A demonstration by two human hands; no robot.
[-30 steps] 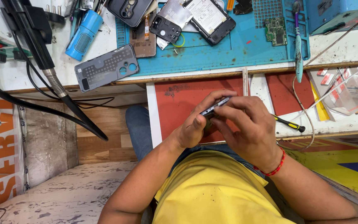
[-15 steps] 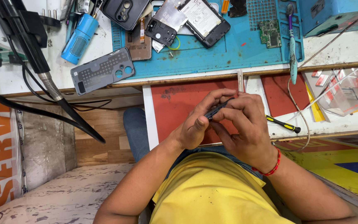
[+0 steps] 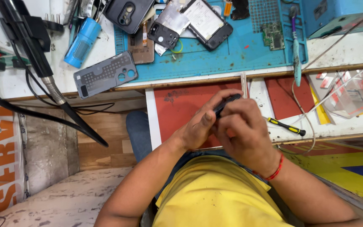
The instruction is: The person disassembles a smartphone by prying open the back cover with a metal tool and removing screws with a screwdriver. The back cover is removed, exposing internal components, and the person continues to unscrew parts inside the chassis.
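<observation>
Hands met close together above the person's lap, just in front of the counter's edge [image 3: 198, 80]. The left hand [image 3: 198, 128] and the right hand [image 3: 244, 130] were both wrapped around a small dark part [image 3: 227, 103], slim and black, which poked out between the fingers at the top; what kind of part it was could not be told. The left thumb lay pressed along its lower side, and the right fingers curled over it from the other side, so both hands were clamped on the same piece. A red thread bracelet [image 3: 276, 170] sat on the right wrist, above a yellow shirt [image 3: 215, 197].

Behind the hands stood a red panel [image 3: 181, 105] under the counter. Just right of the hands a small screwdriver [image 3: 286, 126] with a yellow and black handle lay on a pale ledge, apart from them. On the counter a blue work mat [image 3: 232, 54] carried an opened phone [image 3: 209, 23], a black phone back cover [image 3: 127, 14], a small green circuit board [image 3: 272, 35] and a pair of blue-handled tweezers [image 3: 297, 50]. A grey phone frame [image 3: 105, 74] lay at the mat's left edge, near a blue cylinder [image 3: 80, 42]. Farther left a black wand with a metal neck [image 3: 34, 54] leaned across, its dark cables trailing down.
</observation>
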